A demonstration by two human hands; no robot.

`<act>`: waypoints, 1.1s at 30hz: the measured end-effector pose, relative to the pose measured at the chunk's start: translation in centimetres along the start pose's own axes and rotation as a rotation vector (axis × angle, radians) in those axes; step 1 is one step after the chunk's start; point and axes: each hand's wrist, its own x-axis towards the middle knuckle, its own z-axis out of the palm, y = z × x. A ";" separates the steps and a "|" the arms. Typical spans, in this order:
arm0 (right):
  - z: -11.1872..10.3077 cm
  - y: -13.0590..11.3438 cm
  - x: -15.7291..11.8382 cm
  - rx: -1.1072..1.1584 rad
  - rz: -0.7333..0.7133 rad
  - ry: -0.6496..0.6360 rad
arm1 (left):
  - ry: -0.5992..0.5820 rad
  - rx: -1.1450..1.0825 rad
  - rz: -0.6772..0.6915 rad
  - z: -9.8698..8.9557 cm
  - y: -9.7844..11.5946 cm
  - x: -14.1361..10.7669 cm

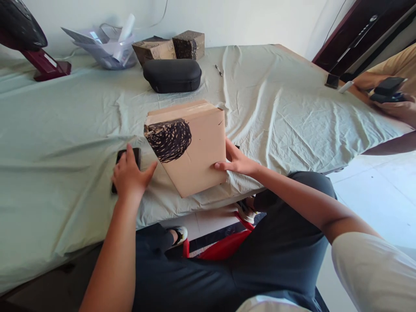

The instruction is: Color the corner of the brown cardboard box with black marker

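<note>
The right grip (238, 161) grasps the side of the cardboard box (198, 151), tilted above the worktop (87, 117); the left grip (131, 175) is free of it, open over the dark phone (135, 159). The step seems to be handling the box, and steadying it calls for support on its scribbled side.

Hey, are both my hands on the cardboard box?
No, only your right hand holds the box; your left hand is over the phone.

Our table (292, 125) wears a wrinkled pale green cloth (81, 112); on it lie our black case (172, 76), pen (219, 70) and phone (138, 158).
</note>
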 end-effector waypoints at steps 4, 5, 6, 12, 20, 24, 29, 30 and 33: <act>0.1 0.0 0.2 0.019 0.031 0.025 | 0.090 0.258 -0.211 -1.5 -0.6 1.8; 0.1 0.0 0.3 0.022 0.033 0.027 | 0.092 0.260 -0.233 -1.7 -0.5 2.2; 0.1 0.1 0.4 0.024 0.035 0.030 | 0.095 0.259 -0.260 -1.8 -0.5 2.6; 0.1 0.4 0.5 0.001 0.051 0.067 | 0.100 0.166 -0.378 -3.0 -0.2 4.3; 0.4 0.4 0.6 0.005 0.069 0.105 | 0.282 0.189 -0.234 -5.6 1.9 1.7; 0.4 0.5 0.7 -0.005 0.069 0.117 | 0.377 0.119 -0.104 -5.9 2.8 0.3; 0.4 0.9 1.0 0.004 0.067 0.112 | 0.528 -0.006 0.108 -4.4 5.2 -1.9; 0.4 0.9 1.0 0.005 0.065 0.115 | 0.533 -0.067 0.155 -4.0 5.8 -2.5; 0.6 0.8 0.9 0.003 0.071 0.126 | 0.464 -0.272 0.240 -3.0 7.3 -4.1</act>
